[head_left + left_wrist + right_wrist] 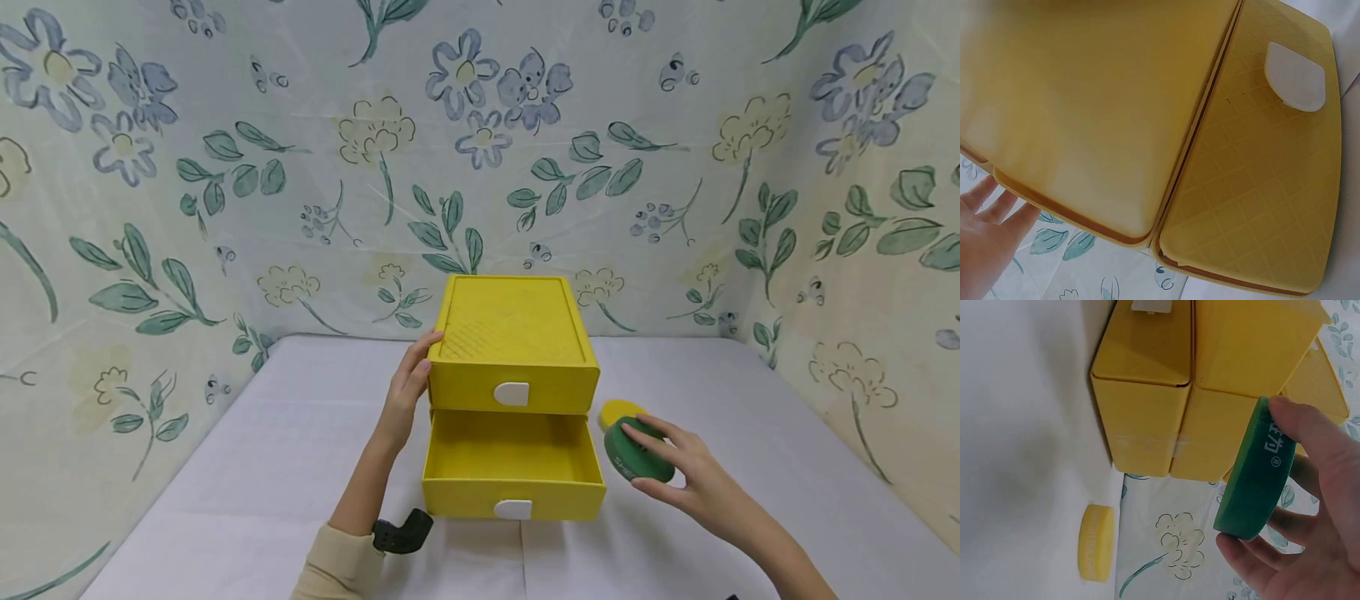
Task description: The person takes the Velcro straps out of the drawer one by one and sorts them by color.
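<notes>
A yellow two-drawer box (517,321) stands mid-table, its lower drawer (465,497) pulled out and the upper one shut. My left hand (401,400) rests on the box's left side, and in the left wrist view its extended fingers (1004,206) touch the edge. To the right of the drawer, my right hand (697,475) holds a green disc (633,454) between thumb and fingers. White lettering marks the disc's thick rim in the right wrist view. Just behind it, a yellow disc (617,410) is partly hidden in the head view.
White half-round handles (512,394) stick out from the drawer fronts. A white cloth (337,375) covers the table. Flower-patterned fabric (480,167) hangs behind and at both sides. A black device (403,532) is on the left wrist.
</notes>
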`<move>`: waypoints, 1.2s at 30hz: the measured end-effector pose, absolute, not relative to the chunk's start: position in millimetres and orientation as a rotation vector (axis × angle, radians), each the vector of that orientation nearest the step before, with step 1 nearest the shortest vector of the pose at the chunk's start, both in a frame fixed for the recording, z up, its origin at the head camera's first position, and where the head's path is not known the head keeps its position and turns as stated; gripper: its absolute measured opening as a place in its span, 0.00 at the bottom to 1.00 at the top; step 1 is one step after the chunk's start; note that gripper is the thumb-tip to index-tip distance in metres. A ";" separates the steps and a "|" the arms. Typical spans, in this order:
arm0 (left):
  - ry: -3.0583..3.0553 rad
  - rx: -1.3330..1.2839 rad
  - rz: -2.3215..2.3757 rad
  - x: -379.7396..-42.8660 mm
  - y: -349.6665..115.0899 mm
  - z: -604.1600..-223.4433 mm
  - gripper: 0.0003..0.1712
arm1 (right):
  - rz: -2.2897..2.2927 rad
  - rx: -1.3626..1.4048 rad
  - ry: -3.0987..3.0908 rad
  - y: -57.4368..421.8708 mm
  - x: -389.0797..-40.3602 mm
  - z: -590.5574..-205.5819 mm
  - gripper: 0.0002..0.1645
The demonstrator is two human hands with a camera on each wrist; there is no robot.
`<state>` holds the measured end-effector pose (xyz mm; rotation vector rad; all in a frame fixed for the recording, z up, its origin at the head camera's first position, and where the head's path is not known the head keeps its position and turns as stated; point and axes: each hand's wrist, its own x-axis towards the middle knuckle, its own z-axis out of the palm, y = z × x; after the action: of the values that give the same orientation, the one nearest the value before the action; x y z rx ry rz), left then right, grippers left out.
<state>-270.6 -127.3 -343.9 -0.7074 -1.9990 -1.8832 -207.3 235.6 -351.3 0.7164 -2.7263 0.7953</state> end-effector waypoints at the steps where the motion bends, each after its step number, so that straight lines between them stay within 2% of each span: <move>1: -1.999 -0.708 -1.882 -270.6 -127.2 -343.9 0.25 | 0.786 0.702 -2.734 236.6 -209.7 -353.9 0.35; 21: -1.997 -0.725 -1.875 -270.9 -127.3 -344.7 0.26 | 0.547 0.423 -3.048 244.1 -252.1 -404.8 0.43; 36: -1.991 -0.722 -1.869 -272.1 -127.8 -345.6 0.26 | 0.506 0.304 -3.148 243.4 -266.3 -413.7 0.46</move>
<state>-272.1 -127.8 -345.6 -0.7223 -1.9912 -1.8694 -266.3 243.4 -413.7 0.3043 -3.1485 0.5055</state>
